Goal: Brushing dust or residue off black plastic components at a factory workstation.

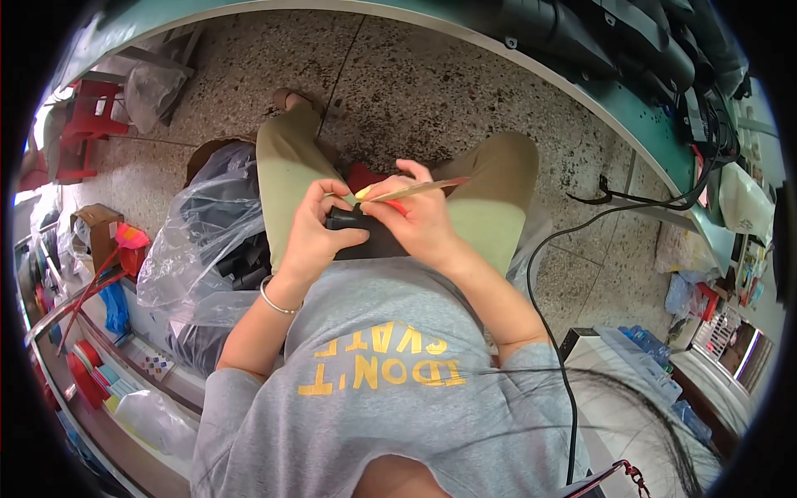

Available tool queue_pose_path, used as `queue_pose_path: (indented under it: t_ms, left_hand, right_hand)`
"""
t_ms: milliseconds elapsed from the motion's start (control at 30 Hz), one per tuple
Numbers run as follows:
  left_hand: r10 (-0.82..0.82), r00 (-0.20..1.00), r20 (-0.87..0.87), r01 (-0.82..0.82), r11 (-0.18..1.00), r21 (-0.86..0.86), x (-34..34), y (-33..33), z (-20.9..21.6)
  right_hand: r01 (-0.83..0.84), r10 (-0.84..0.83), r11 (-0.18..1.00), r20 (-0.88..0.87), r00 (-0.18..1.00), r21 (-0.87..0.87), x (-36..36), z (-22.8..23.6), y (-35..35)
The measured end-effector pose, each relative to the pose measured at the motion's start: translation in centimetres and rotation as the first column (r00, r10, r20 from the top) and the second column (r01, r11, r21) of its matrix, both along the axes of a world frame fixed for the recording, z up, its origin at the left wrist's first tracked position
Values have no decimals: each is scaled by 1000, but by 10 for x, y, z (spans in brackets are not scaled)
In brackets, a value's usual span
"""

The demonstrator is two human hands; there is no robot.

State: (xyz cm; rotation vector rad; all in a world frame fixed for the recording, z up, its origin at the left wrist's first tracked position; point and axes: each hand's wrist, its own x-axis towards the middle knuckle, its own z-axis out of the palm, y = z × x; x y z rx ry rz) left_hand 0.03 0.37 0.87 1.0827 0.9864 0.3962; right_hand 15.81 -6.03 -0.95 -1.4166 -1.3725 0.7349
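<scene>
Above my lap, my left hand (pixel 310 228) is closed on a small black piece (pixel 347 220) with smooth, rounded edges. A thin, flat, tan stick-like tool (pixel 427 187) is gripped in my right hand (pixel 422 222), its far end pointing up to the right. A bit of yellow (pixel 363 192) shows at the tool's near end, by the left fingertips. Something red (pixel 397 207) peeks out beside the right fingers; what it is I cannot make out. Both hands meet at the black piece, and their fingers partly hide it.
A clear plastic bag (pixel 195 241) with black parts stands beside my left leg. Black moulded parts (pixel 573 37) lie on the green bench (pixel 465 21) ahead. A black cable (pixel 540 257) runs down on my right. Red stools (pixel 91 116) stand at the far left.
</scene>
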Motion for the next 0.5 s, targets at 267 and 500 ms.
queue_pose_path:
  t_ms: [267,500]
  left_hand:
    - [-31,998,-45,36,993,115,-6,-4,-8]
    - [-1,999,-40,4,997,74,-4,0,-12]
  right_hand:
    - [-80,-90,948,-499,862,-309,-11,-14,-3]
    - [82,-104,994,493,864,66,-1,-39,19]
